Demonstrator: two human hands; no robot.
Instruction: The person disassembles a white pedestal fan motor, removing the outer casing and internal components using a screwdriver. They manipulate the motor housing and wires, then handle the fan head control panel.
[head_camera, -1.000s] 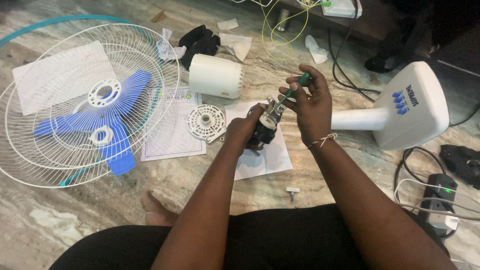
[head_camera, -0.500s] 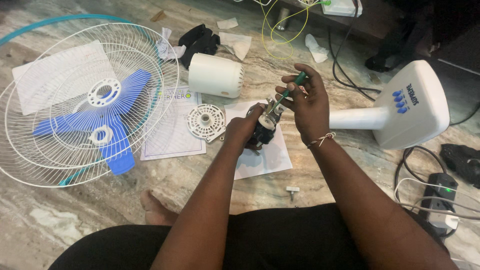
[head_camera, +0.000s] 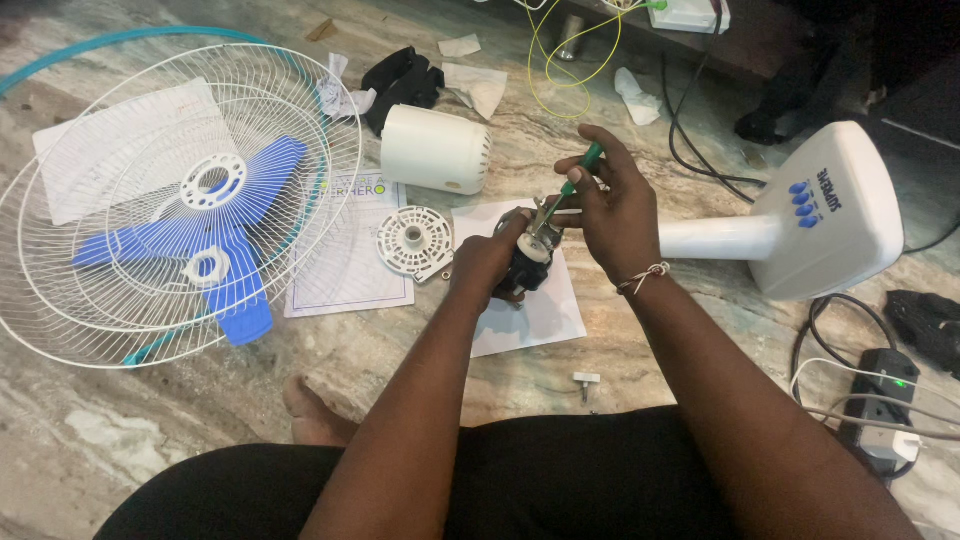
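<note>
My left hand (head_camera: 484, 262) grips a small black fan motor (head_camera: 530, 262) over a white sheet of paper (head_camera: 535, 315) on the stone floor. My right hand (head_camera: 612, 205) holds a green-handled screwdriver (head_camera: 580, 173), its metal tip resting on the top of the motor. A round white perforated cover (head_camera: 413, 241) lies just left of my left hand. A white cylindrical motor housing (head_camera: 436, 148) lies on its side behind it.
White wire fan grilles (head_camera: 120, 290) with a blue blade (head_camera: 215, 235) lie at left. The white fan base and stem (head_camera: 820, 215) lie at right. A power strip (head_camera: 880, 405) and cables are at far right. A small white screw part (head_camera: 586, 380) lies near my lap.
Both hands and the motor have barely shifted; the screwdriver has tilted slightly as my right hand works it on the motor.
</note>
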